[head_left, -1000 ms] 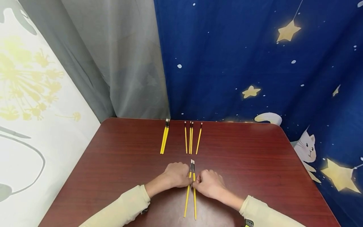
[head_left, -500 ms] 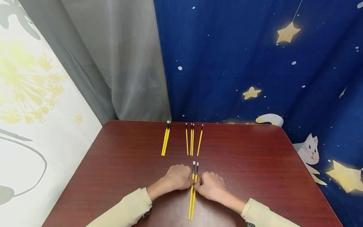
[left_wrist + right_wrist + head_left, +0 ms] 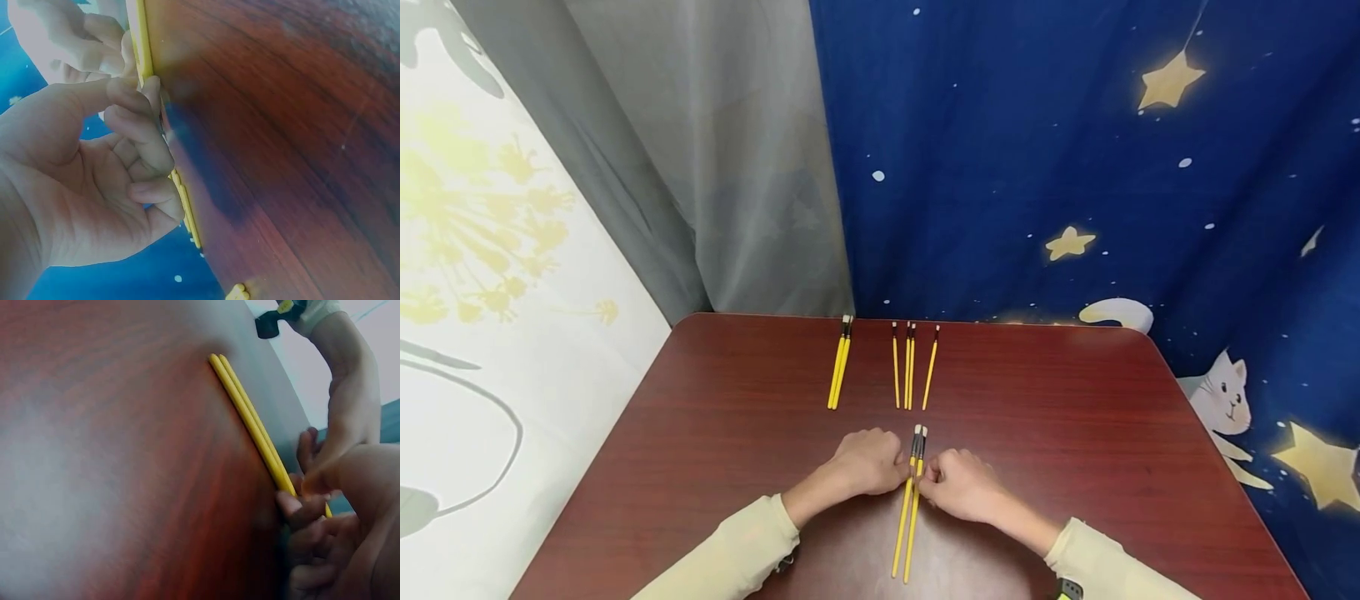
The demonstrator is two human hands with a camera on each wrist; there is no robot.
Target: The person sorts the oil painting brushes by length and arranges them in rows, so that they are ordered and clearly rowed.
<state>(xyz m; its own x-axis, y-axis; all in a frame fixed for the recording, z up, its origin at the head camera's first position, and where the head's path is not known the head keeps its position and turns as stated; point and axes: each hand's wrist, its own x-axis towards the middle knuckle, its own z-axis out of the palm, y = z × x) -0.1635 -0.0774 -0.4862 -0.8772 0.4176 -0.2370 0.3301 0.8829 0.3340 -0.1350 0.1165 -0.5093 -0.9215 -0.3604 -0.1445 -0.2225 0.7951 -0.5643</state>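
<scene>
Two paintbrushes with yellow handles, dark ferrules and pale bristles lie nearly parallel between the hands, bristles pointing away. The left hand (image 3: pixel 868 461) pinches the left paintbrush (image 3: pixel 901 529) with its fingertips, a little below the ferrule. Opposite it, the right hand (image 3: pixel 961 486) pinches the right paintbrush (image 3: pixel 912 537) at about the same height. Both yellow handles (image 3: pixel 250 419) run close together on the tabletop in the right wrist view. Fingers of the left hand (image 3: pixel 94 169) partly hide the brushes in the left wrist view.
Farther back on the brown table (image 3: pixel 1037 400) lies a pair of thicker yellow paintbrushes (image 3: pixel 838 372). Several thinner ones lie to its right, among them a slanted thin paintbrush (image 3: pixel 930 375). A grey curtain (image 3: pixel 760 167) and a blue star-patterned curtain (image 3: pixel 970 167) hang behind the table.
The handle ends of the two held brushes, spread apart a second ago, have come close together. The bristle ends have shifted slightly right. Both hands stay in nearly the same place.
</scene>
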